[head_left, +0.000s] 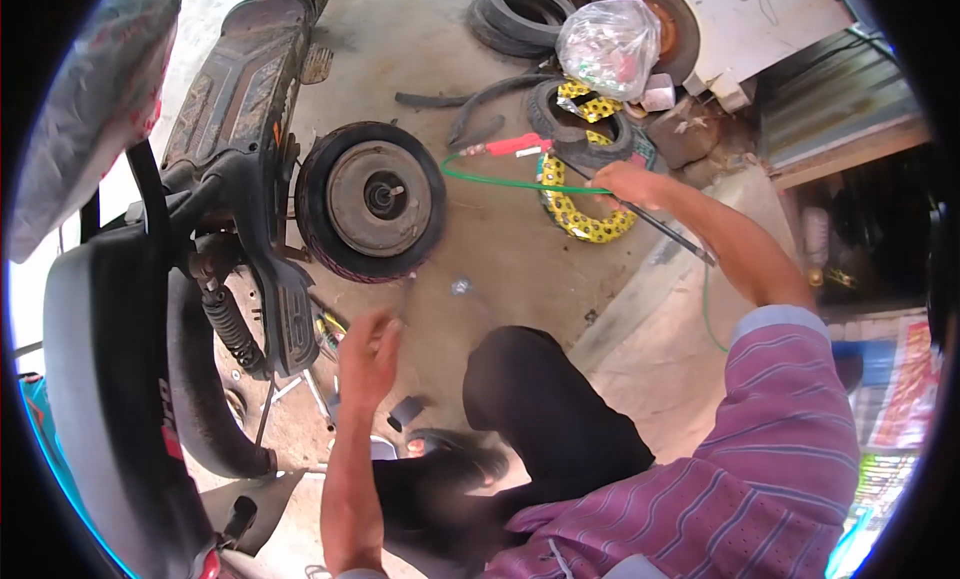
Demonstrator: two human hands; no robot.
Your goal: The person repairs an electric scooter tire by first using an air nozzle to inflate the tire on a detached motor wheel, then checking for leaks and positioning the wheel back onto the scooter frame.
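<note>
The wheel [372,219], just one, lies on the floor [540,291] beside one scooter [235,129]. The left hand [368,357] curls blurred fingers near it; pinching anything, I can't tell. The right hand [627,185] has fingers closed round one green hose [520,185], by one dark rod [685,243].

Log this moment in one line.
left hand: blurred, grip unclear | right hand: holding black rod, green hose | wheel: lying beside scooter
</note>
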